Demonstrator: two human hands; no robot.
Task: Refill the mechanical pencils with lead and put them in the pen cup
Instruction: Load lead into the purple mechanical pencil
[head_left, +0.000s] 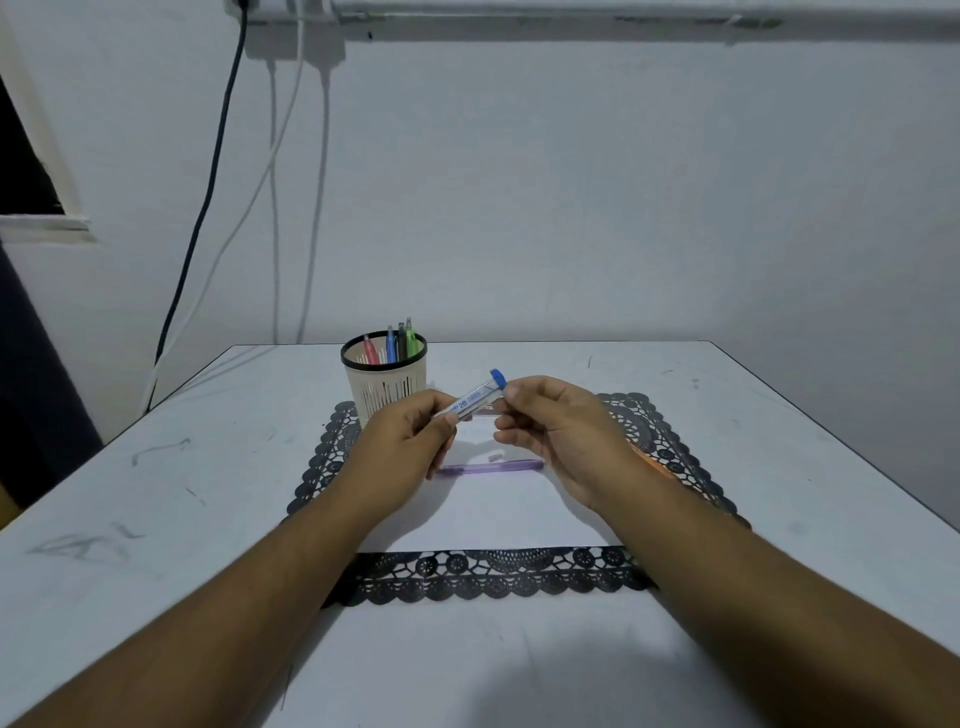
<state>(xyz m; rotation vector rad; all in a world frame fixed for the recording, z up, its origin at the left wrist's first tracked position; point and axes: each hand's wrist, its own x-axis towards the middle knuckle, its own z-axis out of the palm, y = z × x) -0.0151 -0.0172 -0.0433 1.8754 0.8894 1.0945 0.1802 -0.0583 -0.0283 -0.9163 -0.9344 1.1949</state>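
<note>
The left hand (410, 436) grips the lead tube (475, 397); the right hand (558, 423) pinches its blue-capped end. Below them lies a purple pencil (488, 467); beyond the left hand, the pen cup (384, 382).

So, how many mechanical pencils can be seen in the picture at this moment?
5. Four stand in the pen cup: red, blue, dark, green. A purple pencil lies on the mat. Hands may hide others.

Plain home room, scuffed white table (156, 519) against bare wall, black lace mat (493, 577), dangling charger cables (272, 208)
</note>
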